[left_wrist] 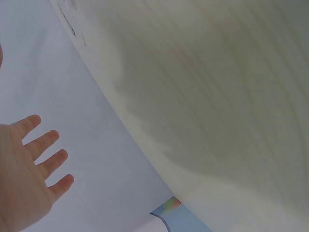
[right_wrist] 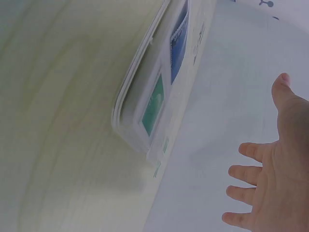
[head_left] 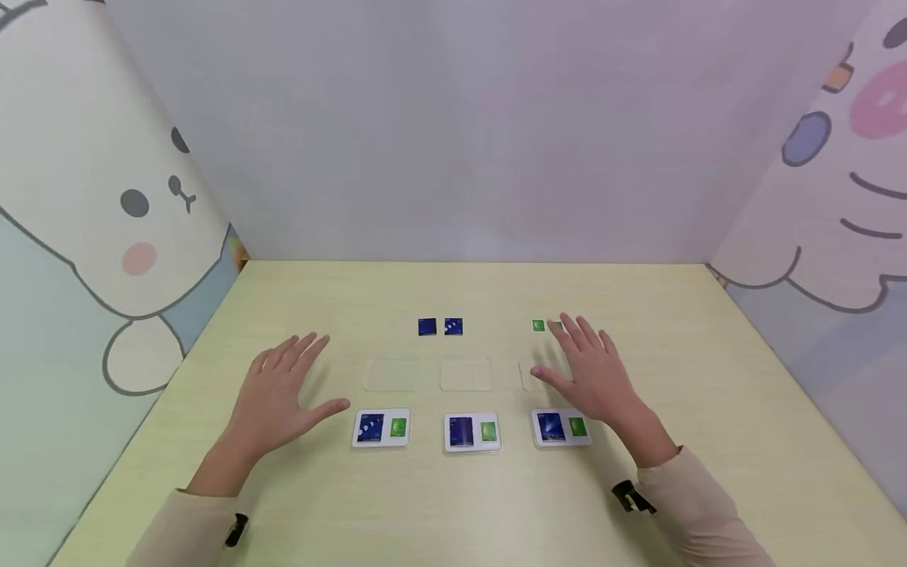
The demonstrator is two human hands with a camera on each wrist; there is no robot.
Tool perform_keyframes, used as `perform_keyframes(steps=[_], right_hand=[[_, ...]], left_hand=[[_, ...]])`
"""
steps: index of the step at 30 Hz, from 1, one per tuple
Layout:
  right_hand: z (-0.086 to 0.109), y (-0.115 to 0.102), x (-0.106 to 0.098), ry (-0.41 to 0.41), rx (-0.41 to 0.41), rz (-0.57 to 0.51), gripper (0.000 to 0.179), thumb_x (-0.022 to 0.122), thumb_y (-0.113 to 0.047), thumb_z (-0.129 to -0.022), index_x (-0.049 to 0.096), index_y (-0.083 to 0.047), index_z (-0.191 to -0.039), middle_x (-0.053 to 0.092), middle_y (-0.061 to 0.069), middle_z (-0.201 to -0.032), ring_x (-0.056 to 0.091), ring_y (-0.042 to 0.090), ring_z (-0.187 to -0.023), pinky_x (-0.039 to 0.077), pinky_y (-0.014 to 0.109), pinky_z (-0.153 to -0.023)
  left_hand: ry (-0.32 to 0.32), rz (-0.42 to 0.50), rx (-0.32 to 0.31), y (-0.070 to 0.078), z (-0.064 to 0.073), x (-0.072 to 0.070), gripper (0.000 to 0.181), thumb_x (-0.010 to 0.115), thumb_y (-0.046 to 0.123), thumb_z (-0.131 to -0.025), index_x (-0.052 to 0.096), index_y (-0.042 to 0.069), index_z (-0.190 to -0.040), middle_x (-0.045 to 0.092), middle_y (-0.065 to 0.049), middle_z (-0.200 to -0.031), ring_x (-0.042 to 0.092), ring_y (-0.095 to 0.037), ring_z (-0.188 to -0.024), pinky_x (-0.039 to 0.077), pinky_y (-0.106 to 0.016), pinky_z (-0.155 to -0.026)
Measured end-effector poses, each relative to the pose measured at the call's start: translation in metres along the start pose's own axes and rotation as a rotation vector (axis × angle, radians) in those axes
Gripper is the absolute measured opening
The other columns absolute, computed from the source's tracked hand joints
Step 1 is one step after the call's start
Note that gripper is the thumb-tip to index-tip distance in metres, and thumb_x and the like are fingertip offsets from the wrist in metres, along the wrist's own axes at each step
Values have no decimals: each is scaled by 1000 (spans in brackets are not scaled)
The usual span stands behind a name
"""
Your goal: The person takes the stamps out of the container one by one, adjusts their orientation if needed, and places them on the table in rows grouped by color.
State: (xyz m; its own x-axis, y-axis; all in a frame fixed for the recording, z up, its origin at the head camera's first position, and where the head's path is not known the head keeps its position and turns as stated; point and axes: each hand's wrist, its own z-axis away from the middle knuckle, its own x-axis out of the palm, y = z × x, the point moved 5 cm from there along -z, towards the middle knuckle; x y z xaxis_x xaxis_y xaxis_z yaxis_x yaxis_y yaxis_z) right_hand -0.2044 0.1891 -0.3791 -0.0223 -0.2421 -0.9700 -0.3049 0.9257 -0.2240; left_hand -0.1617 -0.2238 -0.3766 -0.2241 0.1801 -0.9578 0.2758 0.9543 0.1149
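My left hand [head_left: 276, 398] is held above the table with fingers straight and thumb spread, left of a flat white case [head_left: 386, 428] bearing a blue stamp and a green stamp. My right hand [head_left: 591, 374], likewise spread, hovers behind the right white case [head_left: 560, 443] and partly covers a clear plastic lid [head_left: 528, 379]. Neither holds anything. Between those two lies the middle white case [head_left: 477, 429]. Two blue stamps [head_left: 427, 327] and two green stamps [head_left: 538, 325] lie farther back; my right fingers partly hide one green stamp. The right wrist view shows the right case close up, side-on.
Two more clear lids, the left lid [head_left: 392, 375] and the middle lid [head_left: 465, 375], lie in a row behind the cases. The pale wooden table [head_left: 425, 512] meets a plain back wall [head_left: 453, 157]. Cartoon-printed panels [head_left: 78, 157] stand at both sides.
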Motion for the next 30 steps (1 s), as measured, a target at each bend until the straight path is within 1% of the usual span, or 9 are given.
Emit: perform_keyframes(steps=[6, 11, 16, 23, 30], right_hand=[[-2, -5, 3, 6, -27, 16, 79, 57, -51, -93, 31, -7, -153, 28, 18, -161, 22, 40, -150, 18, 63, -118], [-4, -8, 2, 16, -55, 13, 78, 57, -51, -94, 31, -7, -153, 29, 18, -160, 25, 39, -150, 21, 62, -118], [-8, -11, 0, 25, -76, 18, 77, 58, -50, -93, 33, -8, -152, 31, 19, -159, 26, 40, -149, 22, 62, -117], [-10, -16, 0, 17, -107, 24, 77, 60, -50, -92, 35, -7, -151, 34, 18, -158, 29, 40, -148, 23, 62, -117], [-9, -23, -3, 21, -134, 23, 77, 63, -49, -91, 37, -6, -150, 36, 19, -157, 31, 41, -147, 24, 62, -117]], left_hand=[[7, 4, 40, 1, 2, 1, 94, 69, 64, -76, 40, 12, -148, 48, -17, -148, 44, -40, -134, 31, -59, -108], [1, -1, 70, 2, 3, 3, 93, 68, 65, -76, 41, 11, -147, 50, -17, -146, 46, -39, -132, 33, -58, -107], [-14, -14, 69, 2, 3, 4, 93, 68, 66, -75, 42, 11, -146, 50, -17, -146, 46, -39, -133, 32, -57, -108], [-63, -26, 61, 2, 3, 2, 93, 66, 68, -76, 43, 11, -146, 52, -17, -144, 48, -39, -132, 34, -59, -107], [-52, -40, 84, 1, 3, 0, 91, 67, 69, -75, 46, 13, -145, 57, -15, -138, 52, -36, -127, 37, -58, -104]])
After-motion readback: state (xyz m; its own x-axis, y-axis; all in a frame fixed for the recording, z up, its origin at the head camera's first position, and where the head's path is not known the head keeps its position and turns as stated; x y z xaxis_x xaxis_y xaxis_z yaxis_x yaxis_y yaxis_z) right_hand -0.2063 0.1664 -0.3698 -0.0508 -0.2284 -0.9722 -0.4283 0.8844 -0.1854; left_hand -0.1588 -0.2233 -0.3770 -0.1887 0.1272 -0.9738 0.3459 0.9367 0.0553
